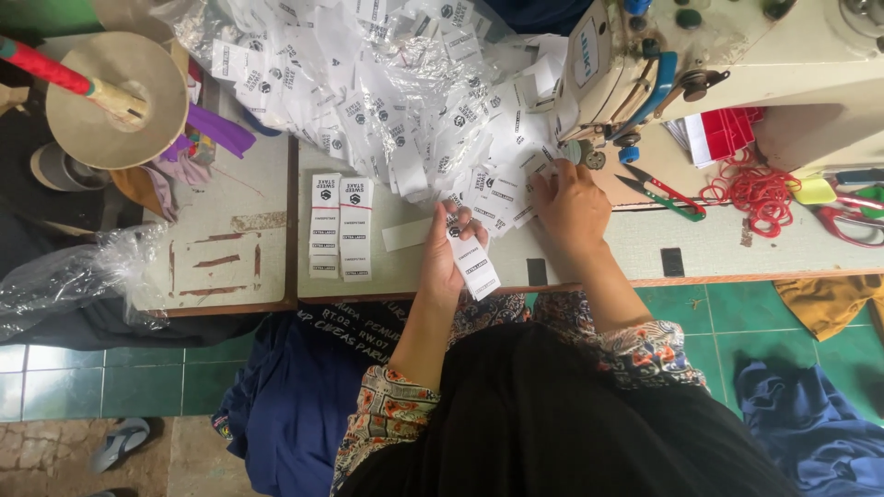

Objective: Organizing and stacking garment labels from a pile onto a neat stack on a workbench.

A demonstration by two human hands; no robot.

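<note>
At the table's near edge [599,281], the left hand [448,262] pinches a white label strip [476,267] in closed fingers. Just beyond, the right hand [571,207] presses curled fingers into the loose label pile [414,101]. Two label stacks [339,227] lie left, bare tabletop around them.

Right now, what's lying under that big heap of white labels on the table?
The heap of white labels rests partly on crinkled clear plastic and on the pale table. The right hand reaches into its edge. Whatever lies beneath the middle is covered.
</note>
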